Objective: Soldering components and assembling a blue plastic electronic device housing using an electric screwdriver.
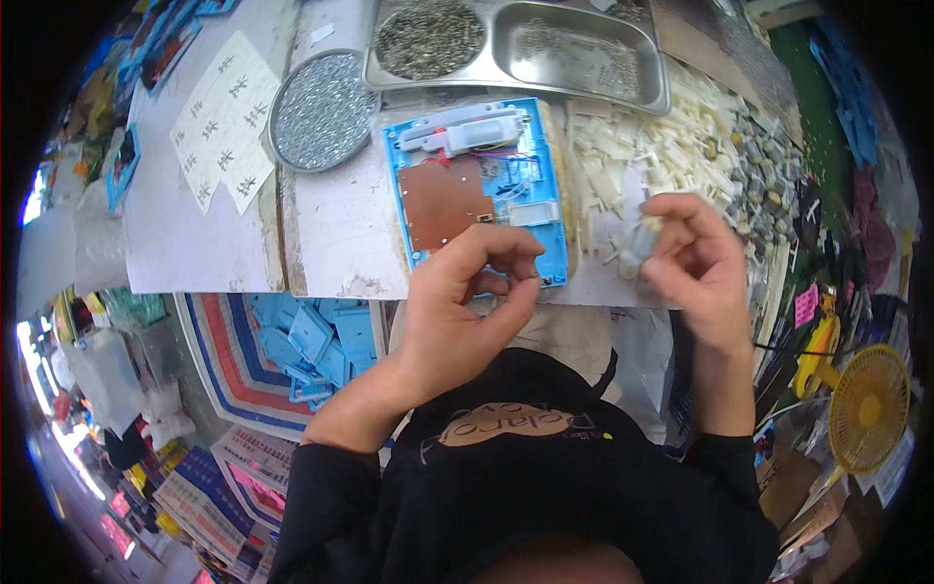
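Note:
A light-blue plastic casing (553, 185) lies open on the worktable in front of me, its long side pointing away. Inside are a brown circuit board (443, 202), a white-and-grey plastic mechanism (477, 134) and thin coloured wires (516, 165). My left hand (467, 302) is over the casing's near edge, fingers curled and thumb close to the fingertips; whatever they pinch is too small to make out. To the right of the casing, my right hand (702, 268) grips a small whitish-grey part (639, 245) between thumb and fingers, slightly blurred, beside the loose parts.
Cream plastic pieces (671, 146) and small grey-and-white parts (764, 180) heap up at right. Behind the casing sit a steel tray (584, 54) of small metal parts and a round dish of screws (326, 112). Below left, a striped bag (209, 341) holds blue panels (311, 336). A yellow fan (869, 409) stands right.

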Available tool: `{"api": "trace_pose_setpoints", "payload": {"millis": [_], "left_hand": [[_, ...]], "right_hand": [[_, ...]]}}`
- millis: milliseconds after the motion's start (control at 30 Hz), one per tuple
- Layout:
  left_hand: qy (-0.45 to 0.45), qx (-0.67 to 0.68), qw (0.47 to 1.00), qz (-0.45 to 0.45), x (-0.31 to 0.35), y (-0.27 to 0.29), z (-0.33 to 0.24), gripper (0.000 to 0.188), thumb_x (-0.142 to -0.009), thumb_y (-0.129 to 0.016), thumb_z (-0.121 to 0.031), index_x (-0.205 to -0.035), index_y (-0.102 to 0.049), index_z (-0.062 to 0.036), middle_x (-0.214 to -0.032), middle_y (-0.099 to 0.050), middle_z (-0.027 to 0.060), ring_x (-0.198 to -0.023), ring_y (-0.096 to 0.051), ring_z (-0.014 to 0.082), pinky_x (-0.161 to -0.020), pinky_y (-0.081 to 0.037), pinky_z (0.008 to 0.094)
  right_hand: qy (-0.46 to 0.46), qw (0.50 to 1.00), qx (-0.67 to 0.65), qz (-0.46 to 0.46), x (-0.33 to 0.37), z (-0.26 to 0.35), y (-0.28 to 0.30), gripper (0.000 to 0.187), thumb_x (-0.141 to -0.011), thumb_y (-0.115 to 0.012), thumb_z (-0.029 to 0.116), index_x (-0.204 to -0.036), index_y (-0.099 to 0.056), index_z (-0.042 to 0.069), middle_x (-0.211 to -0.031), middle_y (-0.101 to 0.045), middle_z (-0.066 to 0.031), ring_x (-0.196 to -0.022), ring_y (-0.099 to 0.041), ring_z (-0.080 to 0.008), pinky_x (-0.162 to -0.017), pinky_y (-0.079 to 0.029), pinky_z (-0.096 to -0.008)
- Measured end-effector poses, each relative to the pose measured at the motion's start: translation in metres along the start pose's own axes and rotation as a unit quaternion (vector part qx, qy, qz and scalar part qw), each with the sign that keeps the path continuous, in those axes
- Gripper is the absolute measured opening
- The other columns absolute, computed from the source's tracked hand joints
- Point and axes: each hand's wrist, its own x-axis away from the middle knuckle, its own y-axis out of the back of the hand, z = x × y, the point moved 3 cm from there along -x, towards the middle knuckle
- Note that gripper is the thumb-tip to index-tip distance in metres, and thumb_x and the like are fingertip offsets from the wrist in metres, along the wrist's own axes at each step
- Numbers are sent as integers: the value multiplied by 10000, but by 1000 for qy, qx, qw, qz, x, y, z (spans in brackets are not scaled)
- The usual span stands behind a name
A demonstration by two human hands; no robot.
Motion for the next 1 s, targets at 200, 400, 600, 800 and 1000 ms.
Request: {"api": "trace_pose_setpoints", "payload": {"millis": [200,400,600,800,1000], "left_hand": [[10,42,998,-38,-2,13,-5,420,-876,-687,73,-1248,-529,-40,-955,-648,42,-874,-644,77,-733,-537,216],[-2,58,998,-38,-2,12,-1,426,-869,-688,73,-1246,-516,-26,-956,-652,56,-864,-645,86,-738,-544,229],[-28,55,997,-51,0,12,-3,399,-867,-698,63,-1221,-538,-27,-955,-653,59,-864,-653,103,-742,-552,251],[-209,-200,956,-50,2,20,-9,362,-814,-738,84,-1128,-589,-20,-976,-668,104,-872,-686,221,-747,-560,325],[-289,-201,934,-69,0,26,-14,321,-753,-774,80,-1023,-633,-20,-955,-699,125,-825,-697,295,-714,-559,374]], "right_hand": [[-59,974,-197,95,-27,-6,-62,508,-885,-750,75,-1351,-563,2,-830,-564,32,-714,-532,-23,-651,-416,-167],[-80,973,-183,115,-32,-3,-66,491,-900,-729,76,-1353,-557,1,-826,-576,28,-683,-525,-16,-593,-389,-167],[-43,992,-84,83,-28,-2,-68,496,-888,-729,40,-1351,-555,3,-841,-611,10,-729,-567,-21,-616,-430,-181],[107,989,101,16,-31,15,-68,493,-803,-833,60,-1252,-630,36,-875,-663,-18,-677,-572,-37,-592,-444,-199],[272,923,261,71,-33,31,-66,354,-738,-872,70,-1056,-718,53,-837,-684,-59,-636,-615,-146,-561,-482,-260]]}}
